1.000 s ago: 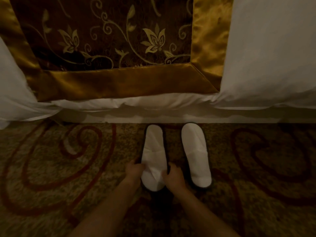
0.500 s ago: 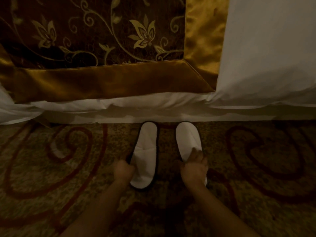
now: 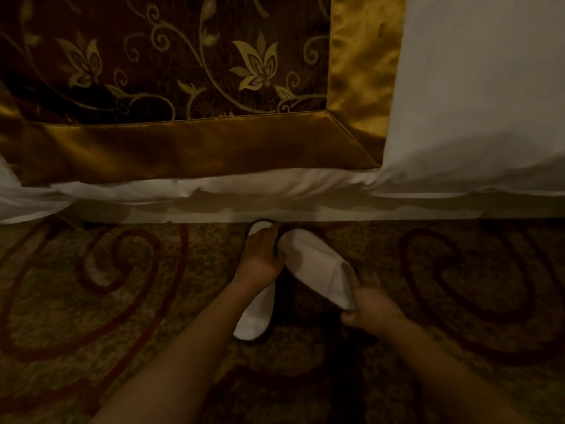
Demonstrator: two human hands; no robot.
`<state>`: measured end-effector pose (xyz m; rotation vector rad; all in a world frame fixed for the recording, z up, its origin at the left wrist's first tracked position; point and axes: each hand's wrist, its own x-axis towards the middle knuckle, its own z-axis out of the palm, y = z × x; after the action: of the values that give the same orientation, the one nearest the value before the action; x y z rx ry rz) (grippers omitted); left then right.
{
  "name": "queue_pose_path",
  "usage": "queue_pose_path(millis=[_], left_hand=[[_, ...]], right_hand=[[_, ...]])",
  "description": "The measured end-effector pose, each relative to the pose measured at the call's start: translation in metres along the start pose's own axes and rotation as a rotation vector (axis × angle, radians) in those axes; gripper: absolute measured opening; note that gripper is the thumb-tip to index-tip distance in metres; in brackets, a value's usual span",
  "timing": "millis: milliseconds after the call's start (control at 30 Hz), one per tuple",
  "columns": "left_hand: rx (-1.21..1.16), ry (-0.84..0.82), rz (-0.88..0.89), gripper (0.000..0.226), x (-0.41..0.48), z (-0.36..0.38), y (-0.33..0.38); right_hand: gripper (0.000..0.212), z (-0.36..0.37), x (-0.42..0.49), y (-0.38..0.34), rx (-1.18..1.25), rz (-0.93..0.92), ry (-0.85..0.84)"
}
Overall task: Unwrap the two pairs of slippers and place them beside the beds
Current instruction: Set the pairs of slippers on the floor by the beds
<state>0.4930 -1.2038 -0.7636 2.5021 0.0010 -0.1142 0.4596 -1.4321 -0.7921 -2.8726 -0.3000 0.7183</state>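
Two white slippers with dark soles lie on the patterned carpet at the foot of the bed's side. The left slipper [image 3: 255,316] points toward the bed, its toe just under the bed's edge. My left hand [image 3: 263,254] rests on its front half and touches the toe of the right slipper [image 3: 318,264]. That right slipper is angled, toe leaning left toward the other one. My right hand [image 3: 367,304] grips its heel end, thumb on top. No wrapping shows.
The bed [image 3: 477,102] fills the upper half, with white linen and a brown-and-gold floral runner [image 3: 189,71] hanging over its side. Swirl-patterned carpet [image 3: 458,286] spreads left and right of the slippers.
My left hand moved forward from the left slipper's heel side onto its front. My right hand slid back to the right slipper's heel, and that slipper has turned, toe swinging left.
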Motion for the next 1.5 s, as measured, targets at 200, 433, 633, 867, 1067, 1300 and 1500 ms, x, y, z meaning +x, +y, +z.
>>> queue_pose_path(millis=[200,433,633,867,1067,1300,1500], left_hand=[[0.336,-0.494,0.192,0.058,0.012,0.013,0.024],[-0.010,-0.521,-0.043,0.045,-0.009,0.031,0.034],[-0.484,-0.235,-0.630,0.046,-0.037,0.067,0.050],[-0.577,-0.363,-0.661,0.048,-0.058,0.091,0.075],[-0.385,-0.360,-0.439,0.034,-0.062,0.084,0.061],[0.217,-0.022,-0.350,0.059,-0.060,0.061,0.001],[0.332,-0.186,-0.645,0.123,-0.062,0.059,-0.058]], right_hand=[[0.101,-0.015,-0.029,0.023,-0.225,-0.352,0.000],[0.078,-0.035,-0.037,0.038,-0.327,-0.343,0.104],[0.056,-0.030,-0.019,0.005,0.197,0.430,0.361],[0.033,-0.002,-0.011,-0.014,0.574,0.599,0.273],[0.032,-0.008,-0.005,0.009,0.491,0.557,0.178],[0.068,0.006,-0.001,0.009,0.341,0.523,0.166],[0.115,0.035,-0.009,-0.014,0.213,0.453,0.054]])
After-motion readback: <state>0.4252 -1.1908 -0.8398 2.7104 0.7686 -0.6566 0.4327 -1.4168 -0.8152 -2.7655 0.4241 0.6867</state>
